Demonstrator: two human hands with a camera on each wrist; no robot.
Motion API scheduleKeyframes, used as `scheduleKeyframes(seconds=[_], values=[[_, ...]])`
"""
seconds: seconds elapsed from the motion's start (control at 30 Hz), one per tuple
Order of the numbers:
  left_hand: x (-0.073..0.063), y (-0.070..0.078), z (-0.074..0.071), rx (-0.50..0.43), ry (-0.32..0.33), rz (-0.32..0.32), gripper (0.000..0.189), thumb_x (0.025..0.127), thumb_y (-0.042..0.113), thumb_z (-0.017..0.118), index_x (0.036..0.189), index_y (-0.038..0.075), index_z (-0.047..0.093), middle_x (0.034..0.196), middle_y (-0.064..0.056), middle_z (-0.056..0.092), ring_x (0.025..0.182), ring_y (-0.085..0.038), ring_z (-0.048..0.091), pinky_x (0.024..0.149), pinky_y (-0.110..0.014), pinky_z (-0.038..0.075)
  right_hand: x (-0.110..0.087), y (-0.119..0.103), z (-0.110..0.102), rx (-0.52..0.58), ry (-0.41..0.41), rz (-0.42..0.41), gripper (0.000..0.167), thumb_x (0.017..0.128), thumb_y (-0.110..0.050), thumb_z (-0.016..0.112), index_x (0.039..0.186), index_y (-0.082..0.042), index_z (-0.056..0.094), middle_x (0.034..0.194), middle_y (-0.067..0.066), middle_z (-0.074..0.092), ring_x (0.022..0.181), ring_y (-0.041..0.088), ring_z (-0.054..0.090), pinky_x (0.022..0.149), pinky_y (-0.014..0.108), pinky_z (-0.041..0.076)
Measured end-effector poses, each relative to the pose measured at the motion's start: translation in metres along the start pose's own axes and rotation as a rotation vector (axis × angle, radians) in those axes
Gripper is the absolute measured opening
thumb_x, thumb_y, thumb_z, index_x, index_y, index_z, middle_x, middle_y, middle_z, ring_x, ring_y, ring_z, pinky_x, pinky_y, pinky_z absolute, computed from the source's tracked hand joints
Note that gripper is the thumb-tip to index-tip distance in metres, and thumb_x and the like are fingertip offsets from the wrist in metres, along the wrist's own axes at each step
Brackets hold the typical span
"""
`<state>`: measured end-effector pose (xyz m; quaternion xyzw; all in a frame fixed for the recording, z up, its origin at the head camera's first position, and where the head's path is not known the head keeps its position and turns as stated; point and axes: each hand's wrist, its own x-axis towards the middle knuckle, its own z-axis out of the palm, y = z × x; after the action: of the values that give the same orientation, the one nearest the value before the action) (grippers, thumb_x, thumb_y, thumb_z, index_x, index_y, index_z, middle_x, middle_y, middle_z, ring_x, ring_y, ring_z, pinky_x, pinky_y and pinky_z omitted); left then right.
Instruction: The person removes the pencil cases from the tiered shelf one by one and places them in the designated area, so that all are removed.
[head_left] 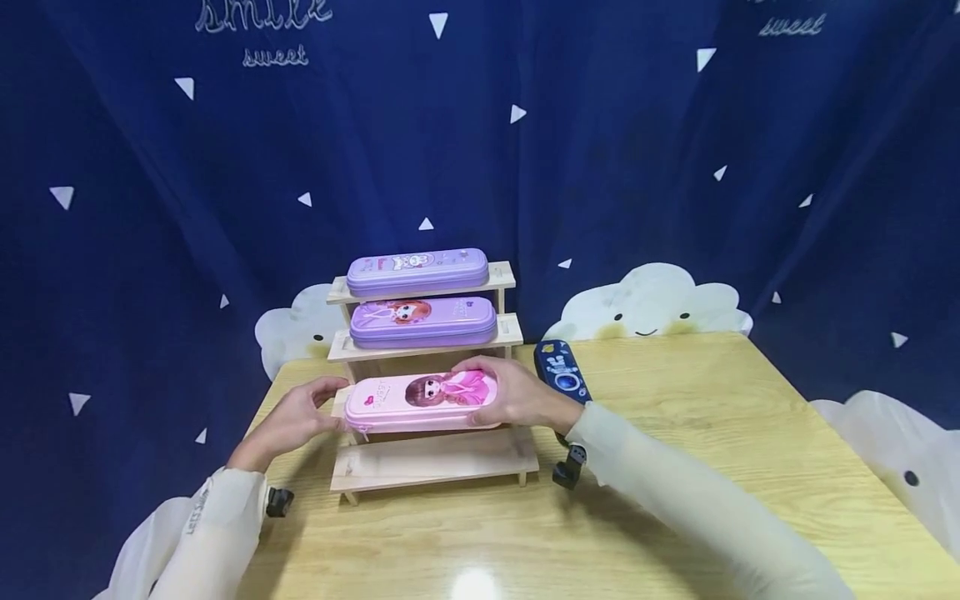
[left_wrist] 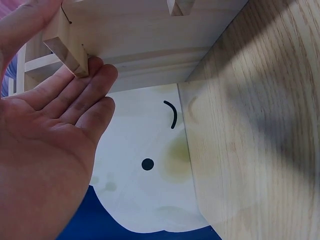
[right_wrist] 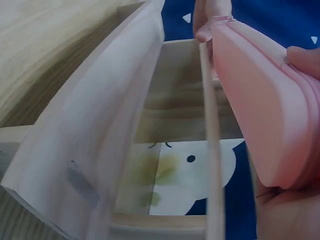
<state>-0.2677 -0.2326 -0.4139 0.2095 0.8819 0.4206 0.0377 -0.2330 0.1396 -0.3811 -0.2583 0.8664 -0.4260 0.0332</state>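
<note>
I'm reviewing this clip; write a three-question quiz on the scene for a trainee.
1. Which case does the right hand grip: A) blue, B) purple, C) pink?
2. True or false: in the head view, the blue case is right of the rack.
3. How many purple cases are on the rack?

Key:
1. C, the pink case.
2. True.
3. Two, both higher than the pink case.

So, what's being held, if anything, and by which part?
The pink pencil case, held at its right end by the right grip. The left grip is by the other end; whether it holds too, I can't tell.
</note>
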Motion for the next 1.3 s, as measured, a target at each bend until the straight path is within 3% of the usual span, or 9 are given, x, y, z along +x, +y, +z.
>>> scheduleKeyframes(seconds=[0.3, 0.53, 0.7, 0.93, 1.3], values=[[0.0, 0.002, -0.001, 0.016, -0.003, -0.028, 0.075, 0.078, 0.019, 0.088, 0.137, -0.01, 0.052, 0.14, -0.029, 0.058, 0.137, -0.051, 0.049, 0.117, -0.061, 0.036, -0.016, -0.023, -0.03, 0.031, 0.063, -0.051, 0.067, 0.07, -0.03, 0.085, 0.133, -0.027, 0.062, 0.125, 0.003, 0.067, 0.106, 0.019, 0.06, 0.091, 0.034, 0.049], [-0.002, -0.004, 0.0, -0.003, -0.015, -0.044, 0.075, 0.079, 0.016, 0.087, 0.138, -0.011, 0.05, 0.141, -0.03, 0.057, 0.138, -0.049, 0.049, 0.115, -0.057, 0.037, -0.029, -0.029, -0.063, 0.079, 0.151, -0.021, 0.069, 0.071, -0.024, 0.087, 0.135, -0.024, 0.061, 0.124, 0.005, 0.068, 0.105, 0.021, 0.063, 0.091, 0.035, 0.053], [0.001, -0.003, -0.001, -0.026, -0.023, -0.034, 0.074, 0.079, 0.015, 0.087, 0.138, -0.011, 0.051, 0.141, -0.029, 0.057, 0.139, -0.047, 0.049, 0.115, -0.055, 0.038, -0.039, -0.03, -0.092, 0.081, 0.22, 0.006, 0.069, 0.072, -0.018, 0.086, 0.136, -0.021, 0.059, 0.124, 0.009, 0.066, 0.108, 0.022, 0.061, 0.092, 0.032, 0.053], [0.003, 0.0, -0.004, -0.02, -0.033, -0.041, 0.074, 0.078, 0.017, 0.087, 0.137, -0.009, 0.052, 0.139, -0.027, 0.059, 0.139, -0.046, 0.049, 0.114, -0.055, 0.039, -0.05, -0.027, -0.124, 0.074, 0.326, 0.041, 0.069, 0.077, -0.013, 0.085, 0.139, -0.018, 0.057, 0.13, 0.011, 0.062, 0.109, 0.024, 0.059, 0.078, 0.024, 0.058], [0.003, -0.001, -0.002, -0.017, -0.024, -0.048, 0.073, 0.077, 0.017, 0.088, 0.136, -0.008, 0.053, 0.139, -0.027, 0.059, 0.139, -0.047, 0.048, 0.115, -0.057, 0.037, -0.067, -0.011, -0.156, 0.056, 0.559, 0.097, 0.064, 0.081, -0.014, 0.082, 0.14, -0.014, 0.056, 0.132, 0.007, 0.06, 0.109, 0.013, 0.054, 0.084, 0.012, 0.047]])
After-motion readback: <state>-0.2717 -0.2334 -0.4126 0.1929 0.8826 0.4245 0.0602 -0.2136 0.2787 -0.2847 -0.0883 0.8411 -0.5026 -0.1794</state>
